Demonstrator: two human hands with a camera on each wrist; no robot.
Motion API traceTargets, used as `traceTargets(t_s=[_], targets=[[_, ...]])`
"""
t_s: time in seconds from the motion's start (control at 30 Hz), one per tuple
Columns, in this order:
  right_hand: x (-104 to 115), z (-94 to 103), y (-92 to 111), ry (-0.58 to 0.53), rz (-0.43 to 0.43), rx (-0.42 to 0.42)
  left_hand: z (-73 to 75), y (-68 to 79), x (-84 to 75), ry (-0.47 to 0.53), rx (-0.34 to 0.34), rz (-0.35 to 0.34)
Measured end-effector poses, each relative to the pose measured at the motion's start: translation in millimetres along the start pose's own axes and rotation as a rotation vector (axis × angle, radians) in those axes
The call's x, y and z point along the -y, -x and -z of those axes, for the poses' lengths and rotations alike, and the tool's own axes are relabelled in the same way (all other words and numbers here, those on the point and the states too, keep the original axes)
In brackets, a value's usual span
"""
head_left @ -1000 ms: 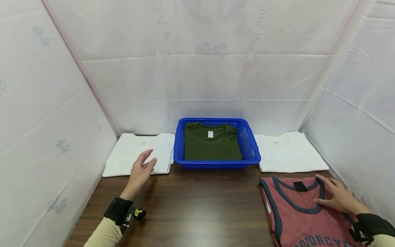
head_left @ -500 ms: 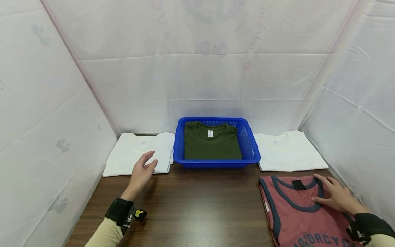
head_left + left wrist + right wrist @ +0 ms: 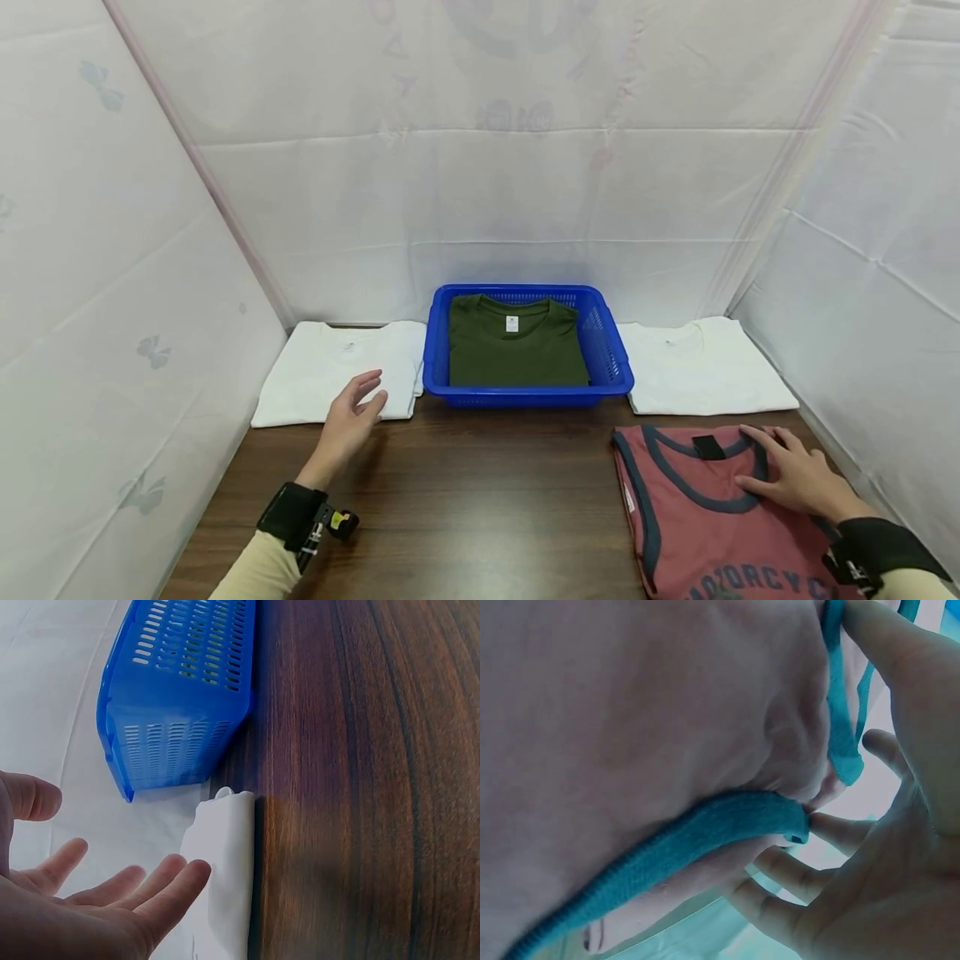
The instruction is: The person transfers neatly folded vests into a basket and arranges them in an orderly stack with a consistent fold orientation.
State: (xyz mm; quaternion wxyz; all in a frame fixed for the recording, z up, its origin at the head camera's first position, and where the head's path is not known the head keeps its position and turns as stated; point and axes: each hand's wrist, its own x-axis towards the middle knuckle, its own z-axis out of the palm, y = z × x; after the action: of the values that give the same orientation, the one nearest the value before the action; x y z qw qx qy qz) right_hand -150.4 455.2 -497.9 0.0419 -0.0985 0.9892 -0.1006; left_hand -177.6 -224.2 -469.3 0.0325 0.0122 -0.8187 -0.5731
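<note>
A folded red tank top (image 3: 697,533) with dark blue trim and lettering lies on the table at the front right. My right hand (image 3: 802,479) grips its right shoulder. In the right wrist view, the thumb (image 3: 874,634) lies on the neckline trim, and the other fingers reach behind the cloth's edge, their tips partly hidden. My left hand (image 3: 347,433) is held in front of the left folded white T-shirt (image 3: 315,383), its fingers (image 3: 176,896) loosely bent with nothing between them.
A blue plastic basket (image 3: 517,400) with a folded dark green T-shirt (image 3: 517,362) stands at the back centre of the brown wooden table (image 3: 480,500). Right of it lies another folded white T-shirt (image 3: 705,375). White sheets (image 3: 510,192) enclose the back and both sides.
My right hand and the red tank top have slid together to the left, mostly in the last half second. The left hand has shifted very slightly right; basket and white T-shirts stay put.
</note>
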Motion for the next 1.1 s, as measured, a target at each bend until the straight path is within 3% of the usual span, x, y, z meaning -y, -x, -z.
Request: traceTargets(t_s=[0.47, 1.1], targets=[[15, -0.5, -5, -0.020, -0.032, 0.014, -10.1, 4.6, -1.0, 0.018, 0.041, 0.004], [42, -3.7, -13, -0.029, 0.017, 0.003, -24.4, 6.2, 4.8, 0.015, 0.072, 0.020]])
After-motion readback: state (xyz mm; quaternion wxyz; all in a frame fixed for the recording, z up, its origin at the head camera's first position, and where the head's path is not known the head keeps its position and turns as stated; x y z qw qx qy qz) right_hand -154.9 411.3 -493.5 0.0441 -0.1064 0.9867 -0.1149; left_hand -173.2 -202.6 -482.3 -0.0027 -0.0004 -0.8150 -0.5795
